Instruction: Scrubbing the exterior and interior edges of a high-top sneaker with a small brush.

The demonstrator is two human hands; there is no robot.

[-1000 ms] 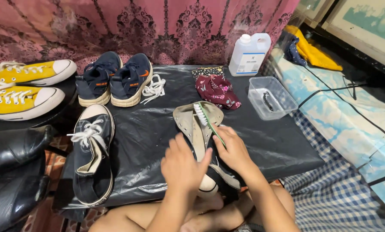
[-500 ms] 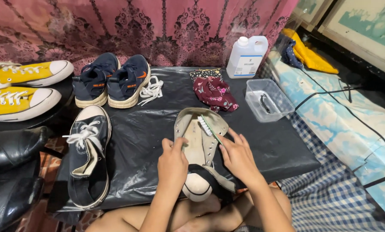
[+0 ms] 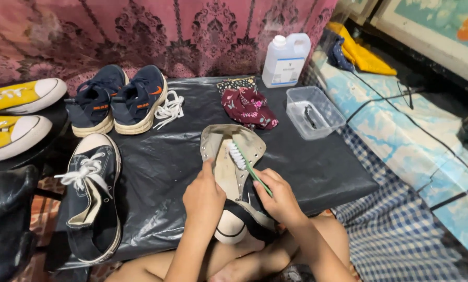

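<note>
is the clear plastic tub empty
No, the clear plastic tub at the table's right end holds one small dark object on its bottom.

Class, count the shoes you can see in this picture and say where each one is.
6, perhaps more hidden: two yellow sneakers far left, two navy sneakers on the black sheet, one black high-top near left, one opened shoe under the hands.

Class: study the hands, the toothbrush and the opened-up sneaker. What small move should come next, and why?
Probably a short stroke of the green toothbrush down the sneaker lining: the right hand has its bristles resting on the pale inside, while the left hand pins the shoe open.
</note>
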